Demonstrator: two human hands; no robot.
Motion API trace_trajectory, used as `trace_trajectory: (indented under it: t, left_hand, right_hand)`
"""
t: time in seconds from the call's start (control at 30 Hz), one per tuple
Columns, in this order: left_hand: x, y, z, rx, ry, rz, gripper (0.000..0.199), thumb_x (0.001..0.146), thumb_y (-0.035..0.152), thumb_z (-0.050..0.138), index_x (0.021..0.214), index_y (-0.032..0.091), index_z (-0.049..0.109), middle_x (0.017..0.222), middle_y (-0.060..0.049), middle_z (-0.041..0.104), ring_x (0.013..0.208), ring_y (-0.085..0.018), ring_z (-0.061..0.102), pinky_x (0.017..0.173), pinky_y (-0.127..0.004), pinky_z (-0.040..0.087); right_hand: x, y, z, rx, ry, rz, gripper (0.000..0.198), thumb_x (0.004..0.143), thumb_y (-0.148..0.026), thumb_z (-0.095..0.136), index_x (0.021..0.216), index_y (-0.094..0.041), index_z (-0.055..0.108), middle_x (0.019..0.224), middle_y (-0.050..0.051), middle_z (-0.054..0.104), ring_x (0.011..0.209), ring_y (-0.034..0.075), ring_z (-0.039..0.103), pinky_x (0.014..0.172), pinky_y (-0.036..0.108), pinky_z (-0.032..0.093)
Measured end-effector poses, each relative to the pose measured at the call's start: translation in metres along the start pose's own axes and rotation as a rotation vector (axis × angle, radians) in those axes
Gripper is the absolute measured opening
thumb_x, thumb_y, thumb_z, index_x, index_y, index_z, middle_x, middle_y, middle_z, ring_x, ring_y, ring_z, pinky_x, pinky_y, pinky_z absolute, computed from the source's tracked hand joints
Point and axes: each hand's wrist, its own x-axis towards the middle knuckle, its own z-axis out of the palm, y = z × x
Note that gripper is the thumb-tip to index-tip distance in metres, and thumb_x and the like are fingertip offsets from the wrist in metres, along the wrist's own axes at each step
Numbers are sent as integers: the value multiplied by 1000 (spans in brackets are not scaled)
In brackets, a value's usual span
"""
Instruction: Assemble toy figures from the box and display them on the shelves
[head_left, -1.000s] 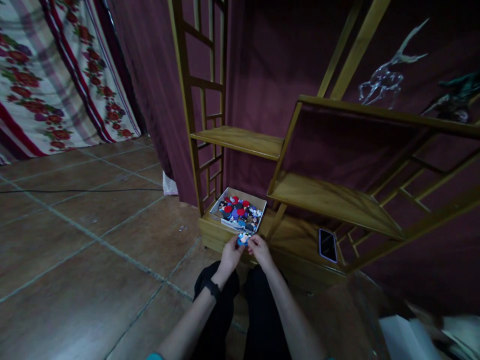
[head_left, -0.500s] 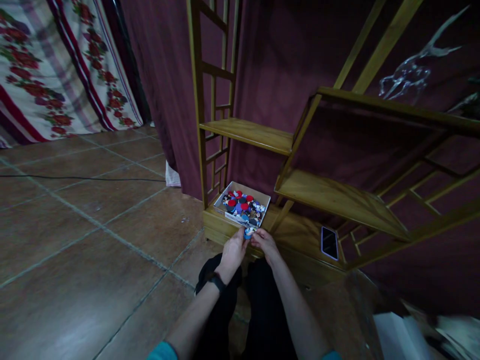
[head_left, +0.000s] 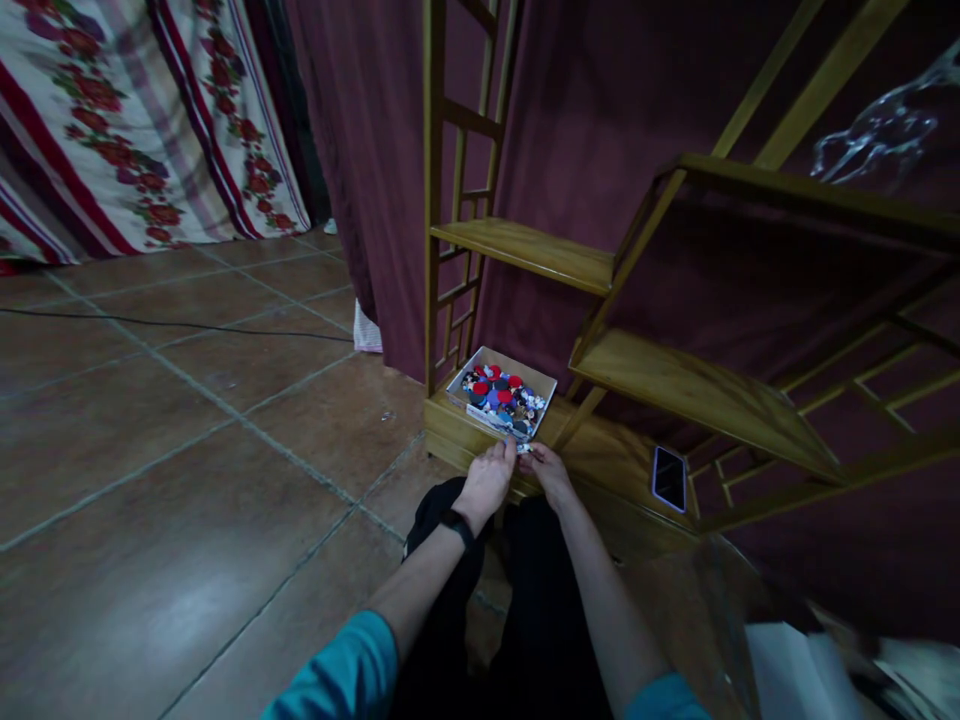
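A small white figurine (head_left: 523,449) with dark spots is held at the near edge of an open cardboard box (head_left: 465,409). My right hand (head_left: 550,472) pinches it from the right with thumb and fingertips. From the left, my left hand (head_left: 489,482) closes its fingertips on it, the back of the hand hiding part of the grip. Inside the box lies a heap of small figurines (head_left: 501,397) with round red, black, purple and blue bases. The exact shape of the held one is too small to make out.
The box stands on the low base of a wooden shelf unit (head_left: 525,255). A phone (head_left: 669,478) lies on that base to the right. A glass ornament (head_left: 874,135) stands on the upper shelf. A black cable (head_left: 180,325) crosses the tiled floor.
The view has shifted, so the shelf and box appear further right. The held figurine has been turned: its blue part faced me before, and now mostly white shows. Both hands stay on it.
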Motion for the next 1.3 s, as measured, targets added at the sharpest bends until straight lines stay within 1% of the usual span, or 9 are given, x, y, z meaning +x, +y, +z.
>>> trace_trajectory:
  t: [0.13, 0.3, 0.5, 0.63, 0.8, 0.9, 1.0, 1.1, 1.3]
  left_hand:
    - [-4, 2, -3, -32, 45, 6, 49, 83, 11, 38, 130, 16, 28, 101, -13, 53, 88, -20, 55, 72, -28, 44]
    - [-7, 4, -6, -81, 50, 3, 50, 84, 10, 37, 132, 17, 26, 106, -13, 51, 92, -19, 54, 74, -26, 43]
    - [-8, 5, -5, -70, 76, 49, 50, 83, 10, 37, 132, 18, 26, 111, -14, 49, 94, -20, 53, 74, -29, 44]
    - [-9, 6, -5, -50, 90, 49, 50, 84, 11, 36, 132, 18, 25, 115, -15, 48, 98, -21, 51, 76, -29, 44]
    - [-10, 8, -7, -88, 72, 18, 49, 84, 12, 36, 132, 17, 26, 114, -14, 49, 99, -20, 51, 78, -29, 43]
    - [-9, 5, -6, -208, 57, -45, 45, 86, 18, 38, 130, 18, 30, 109, -13, 53, 97, -20, 53, 78, -28, 42]
    - [-4, -3, 0, -402, 28, -131, 41, 84, 27, 43, 124, 19, 40, 102, -10, 58, 92, -19, 57, 76, -26, 42]
    - [6, -16, 10, -617, -25, -198, 35, 79, 27, 53, 112, 17, 51, 87, -7, 64, 81, -17, 60, 71, -25, 43]
    - [21, -28, 27, -1195, -99, -294, 26, 71, 23, 61, 94, 12, 60, 77, -3, 66, 61, -12, 59, 59, -23, 47]
  right_hand:
    - [-3, -1, -1, 17, 1, -8, 38, 51, -41, 73, 81, -20, 61, 78, 0, 64, 70, 15, 58, 69, 31, 49]
    - [-6, -5, -1, 0, 12, 8, 42, 49, -42, 74, 82, -20, 61, 77, 1, 65, 71, 17, 59, 70, 34, 49]
    - [-8, -5, -2, 34, 12, -13, 39, 51, -39, 73, 84, -21, 62, 82, 1, 65, 75, 17, 60, 71, 32, 49]
    - [-11, -6, -2, 62, -15, -23, 38, 52, -38, 74, 84, -21, 62, 83, 1, 65, 76, 18, 59, 73, 33, 49]
    - [-12, -8, -1, -1, -37, -42, 39, 53, -42, 73, 83, -20, 62, 84, 1, 65, 76, 17, 59, 71, 31, 48]
    - [-10, -5, -2, -31, -39, -52, 37, 55, -42, 71, 81, -20, 61, 79, 0, 64, 70, 15, 58, 68, 29, 48]
    - [-9, -2, -2, -96, -28, -61, 30, 58, -42, 68, 75, -19, 59, 69, -1, 62, 60, 12, 56, 61, 26, 47]
    - [-7, -1, 0, -176, -11, -65, 27, 60, -42, 66, 68, -18, 57, 61, -3, 60, 53, 10, 53, 54, 24, 44]
    - [1, 2, 3, -192, -9, -78, 25, 62, -43, 62, 70, -19, 59, 59, -3, 58, 50, 9, 50, 49, 21, 41]
